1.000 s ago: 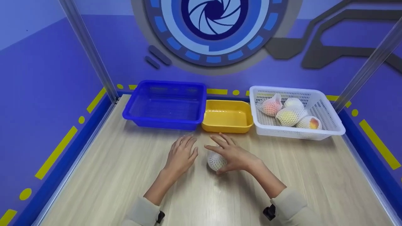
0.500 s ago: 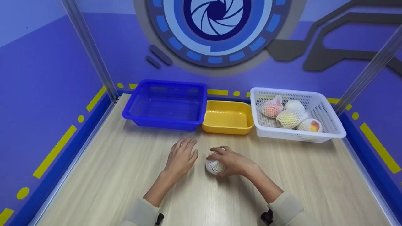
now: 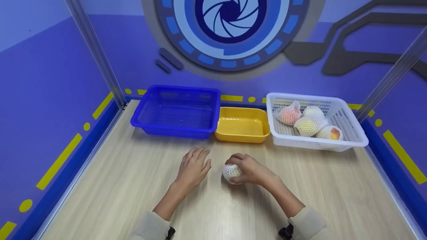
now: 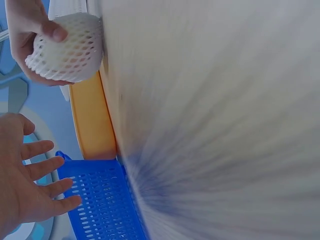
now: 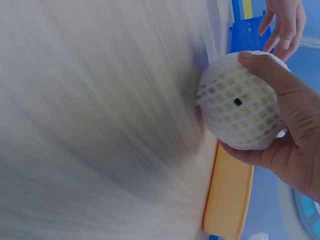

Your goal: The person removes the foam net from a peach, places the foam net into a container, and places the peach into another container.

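Note:
A round, pale yellowish fruit in a white foam net [image 3: 231, 173] is at the middle of the table, gripped by my right hand [image 3: 253, 170]. In the right wrist view, the thumb and fingers curl round the netted fruit [image 5: 240, 112], and a small dark spot shows through the mesh. Whether its underside touches the table I cannot tell. To its left, my left hand [image 3: 191, 168] hovers with fingers loosely extended, holding nothing. The left wrist view shows that hand [image 4: 30, 175] with spread fingers, apart from the fruit [image 4: 70, 50].
Along the back wall stand a blue basket [image 3: 176, 131], a smaller yellow tray [image 3: 242, 136] and a white perforated basket [image 3: 320, 142]. Several netted fruits [image 3: 310, 126] lie in the white one. Metal posts and blue walls bound the wooden table [image 3: 126, 186].
The fingers of my right hand, spread over the netted fruit earlier, have curled round it. Hand and fruit have since shifted slightly right and away from me. The left hand stays nearly still.

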`<state>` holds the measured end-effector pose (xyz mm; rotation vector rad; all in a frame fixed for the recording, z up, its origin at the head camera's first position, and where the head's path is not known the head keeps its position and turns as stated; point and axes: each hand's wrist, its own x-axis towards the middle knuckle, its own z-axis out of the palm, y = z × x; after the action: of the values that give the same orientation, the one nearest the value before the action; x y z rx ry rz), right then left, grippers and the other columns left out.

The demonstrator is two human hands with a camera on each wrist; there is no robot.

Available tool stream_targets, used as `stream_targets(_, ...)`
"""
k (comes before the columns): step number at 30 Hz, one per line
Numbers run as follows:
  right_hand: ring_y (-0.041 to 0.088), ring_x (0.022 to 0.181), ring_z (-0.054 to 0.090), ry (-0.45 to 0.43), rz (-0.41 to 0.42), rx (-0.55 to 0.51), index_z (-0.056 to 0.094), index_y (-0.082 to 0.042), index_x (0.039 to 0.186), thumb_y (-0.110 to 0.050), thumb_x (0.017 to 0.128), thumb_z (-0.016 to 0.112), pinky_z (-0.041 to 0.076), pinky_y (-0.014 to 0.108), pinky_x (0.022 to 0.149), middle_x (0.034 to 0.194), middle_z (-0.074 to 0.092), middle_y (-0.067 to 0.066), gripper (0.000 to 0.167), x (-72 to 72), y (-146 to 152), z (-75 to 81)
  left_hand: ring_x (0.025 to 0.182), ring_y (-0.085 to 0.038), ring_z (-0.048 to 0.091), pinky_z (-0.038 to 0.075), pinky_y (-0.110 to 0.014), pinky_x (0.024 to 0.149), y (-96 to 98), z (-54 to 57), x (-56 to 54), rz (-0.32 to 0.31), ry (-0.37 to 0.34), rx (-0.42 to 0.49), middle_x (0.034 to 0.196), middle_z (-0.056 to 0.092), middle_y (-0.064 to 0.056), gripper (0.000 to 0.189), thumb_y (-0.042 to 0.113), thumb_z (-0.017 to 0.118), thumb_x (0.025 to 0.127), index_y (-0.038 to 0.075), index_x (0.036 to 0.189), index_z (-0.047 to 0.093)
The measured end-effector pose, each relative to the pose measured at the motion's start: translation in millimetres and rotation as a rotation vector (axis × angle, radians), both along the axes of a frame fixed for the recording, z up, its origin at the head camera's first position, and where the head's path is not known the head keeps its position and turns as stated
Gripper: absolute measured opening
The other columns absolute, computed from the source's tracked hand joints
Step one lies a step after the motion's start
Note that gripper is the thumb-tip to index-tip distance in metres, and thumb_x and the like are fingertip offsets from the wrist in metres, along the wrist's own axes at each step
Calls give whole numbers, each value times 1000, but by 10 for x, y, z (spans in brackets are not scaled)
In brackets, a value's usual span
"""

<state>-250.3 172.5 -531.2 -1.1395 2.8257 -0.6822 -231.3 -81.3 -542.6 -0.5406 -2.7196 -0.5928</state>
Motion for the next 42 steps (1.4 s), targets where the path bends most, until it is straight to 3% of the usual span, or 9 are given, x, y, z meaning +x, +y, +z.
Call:
stream_targets(4,24,110,64,-33,-85,-171,68,-14,123,-34,79,86,56,44,91,124,66,7,52,-13,44,53,133,-39,51,40,-56,111,13,9,15,-11,-3,8,140,60,-12,39,30,54,102,9,133,65)
stream_targets(9,21,104,62,-207,-264,-437,66,-13,129,-35,81,86,51,40,89,122,68,5,57,-28,82,194,131,-34,53,44,-53,109,48,31,19,-82,7,62,138,61,-11,36,26,60,100,9,132,66)
stream_targets(12,22,103,60,-351,-368,-599,63,-13,134,-33,83,84,50,37,88,119,68,7,59,-18,78,292,125,-27,58,49,-46,105,94,53,23,-179,22,183,130,65,-7,28,18,64,99,9,124,69)
stream_targets(15,23,103,61,-508,-434,-764,58,-13,139,-31,87,82,54,35,85,119,65,11,60,-9,51,360,109,-18,64,56,-39,94,163,99,32,-308,9,371,115,68,-4,16,11,65,99,8,113,72)
stream_targets(19,24,102,65,-669,-450,-1000,48,-6,145,-25,93,75,60,36,83,125,59,16,62,0,-1,396,93,-12,66,59,-32,81,283,189,36,-414,20,562,104,69,0,10,8,64,100,7,106,72)
stream_targets(26,23,98,68,-780,-402,-1230,44,-1,143,-16,98,65,61,35,81,120,61,15,52,40,-46,366,98,-23,68,57,-32,88,448,316,-8,-447,204,741,105,71,-6,16,-6,71,90,5,98,77)
stream_targets(31,23,96,69,-811,-370,-1295,45,-1,143,-18,100,61,62,37,80,116,64,14,49,80,-55,319,108,-28,66,56,-34,94,499,337,-31,-505,200,742,117,65,-12,14,-5,77,86,6,96,78)
stream_targets(37,23,96,69,-854,-332,-1338,40,-1,145,-20,101,56,62,40,81,117,63,14,50,111,-64,287,124,-29,56,51,-36,104,522,338,0,-525,101,601,131,56,-13,28,-1,82,80,8,105,72)
stream_targets(42,24,102,67,-887,-278,-1389,37,-2,146,-21,103,50,60,46,88,122,59,15,49,143,-76,279,126,-31,54,51,-41,103,538,334,13,-509,107,503,133,55,-16,43,2,84,78,9,117,68)
